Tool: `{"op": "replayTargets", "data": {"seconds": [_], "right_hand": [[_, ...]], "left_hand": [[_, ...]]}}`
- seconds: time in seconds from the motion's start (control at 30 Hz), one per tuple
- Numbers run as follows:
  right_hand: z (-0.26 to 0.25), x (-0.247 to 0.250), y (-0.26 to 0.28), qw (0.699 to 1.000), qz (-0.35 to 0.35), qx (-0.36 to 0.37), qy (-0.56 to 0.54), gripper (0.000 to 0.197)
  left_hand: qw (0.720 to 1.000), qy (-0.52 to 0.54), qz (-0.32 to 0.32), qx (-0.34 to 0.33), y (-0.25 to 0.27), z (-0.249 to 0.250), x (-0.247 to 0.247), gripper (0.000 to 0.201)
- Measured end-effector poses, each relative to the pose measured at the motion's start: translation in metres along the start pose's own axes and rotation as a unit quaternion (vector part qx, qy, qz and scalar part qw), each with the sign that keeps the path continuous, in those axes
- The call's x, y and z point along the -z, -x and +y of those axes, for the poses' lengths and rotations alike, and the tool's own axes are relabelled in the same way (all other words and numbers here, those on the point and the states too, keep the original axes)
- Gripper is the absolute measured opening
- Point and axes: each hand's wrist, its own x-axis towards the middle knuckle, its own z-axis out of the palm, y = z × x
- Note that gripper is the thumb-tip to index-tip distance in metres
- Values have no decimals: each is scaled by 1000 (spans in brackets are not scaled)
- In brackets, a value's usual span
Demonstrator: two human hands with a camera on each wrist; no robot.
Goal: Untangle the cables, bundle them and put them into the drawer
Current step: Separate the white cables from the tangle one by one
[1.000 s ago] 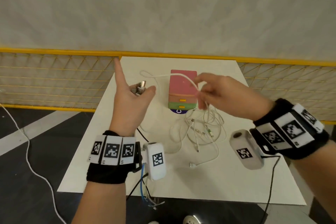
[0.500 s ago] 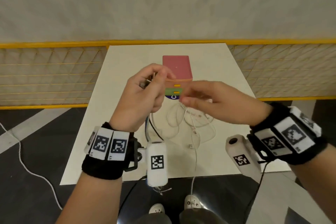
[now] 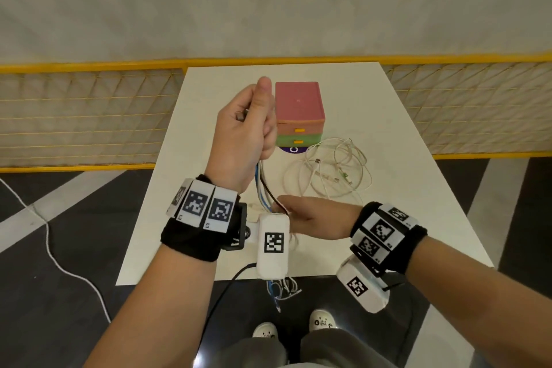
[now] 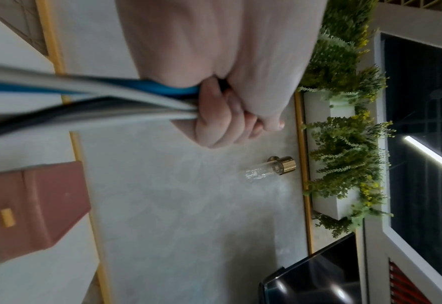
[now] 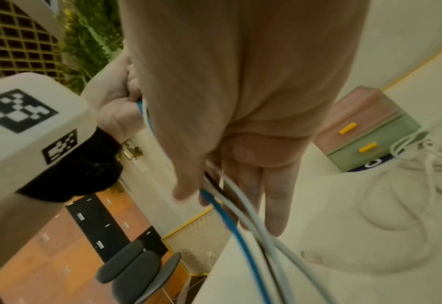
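Observation:
My left hand is raised in a fist in front of the drawer unit, gripping a bundle of blue, white and black cables that hangs straight down. In the left wrist view the left hand's curled fingers clamp the bundle. Lower down, my right hand holds the same strands between thumb and fingers, with the cables running through. The bundle's loose ends dangle below the table's front edge. A tangle of white cables lies on the table beside the drawers.
The white table stands against a yellow mesh fence. The drawer unit has a pink and a green drawer, both closed, with yellow handles. A white cord trails over the dark floor at left.
My left hand has risen with its fist closed round the bundle. My right hand has dropped from in front of the drawers to below the left hand, along the hanging strands.

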Motion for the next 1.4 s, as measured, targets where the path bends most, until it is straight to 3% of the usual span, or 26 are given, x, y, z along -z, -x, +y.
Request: {"op": "replayTargets", "data": {"seconds": [0.07, 0.13, 0.3, 0.5, 0.63, 0.7, 0.77, 0.83, 0.93, 1.1, 1.23, 1.4], "right_hand": [[24, 3, -3, 999, -16, -42, 7, 46], [54, 9, -4, 992, 0, -101, 78, 56], [123, 6, -6, 945, 57, -238, 215, 33], [152, 1, -17, 937, 93, -260, 213, 11], [148, 2, -15, 947, 143, -230, 173, 13], [126, 8, -12, 956, 227, -183, 31, 7], [95, 19, -9, 939, 306, -113, -112, 11], [66, 32, -5, 917, 353, -42, -181, 14], [34, 40, 0, 909, 370, 29, -187, 14], [18, 38, 5, 921, 352, 53, -157, 16], [27, 44, 12, 932, 332, 49, -137, 19], [49, 58, 25, 927, 354, 20, -125, 20]], "left_hand": [[1000, -19, 8, 10, -1, -6, 3, 44], [999, -35, 14, 24, -3, -12, 5, 46], [995, -57, 49, 71, -6, -35, 3, 48], [991, -49, 80, 91, -12, -57, -4, 48], [989, -38, 108, 95, -17, -67, -3, 41], [984, -35, 140, 105, -17, -73, 1, 31], [978, -48, 161, 121, -18, -80, 2, 16], [976, -65, 157, 135, -17, -85, -3, 10], [979, -86, 113, 145, -17, -89, -16, 29], [984, -99, 98, 111, -18, -84, -31, 29], [978, 8, 188, 87, -22, -76, -26, 37], [936, 176, 302, 48, -34, -59, 7, 35]]}}
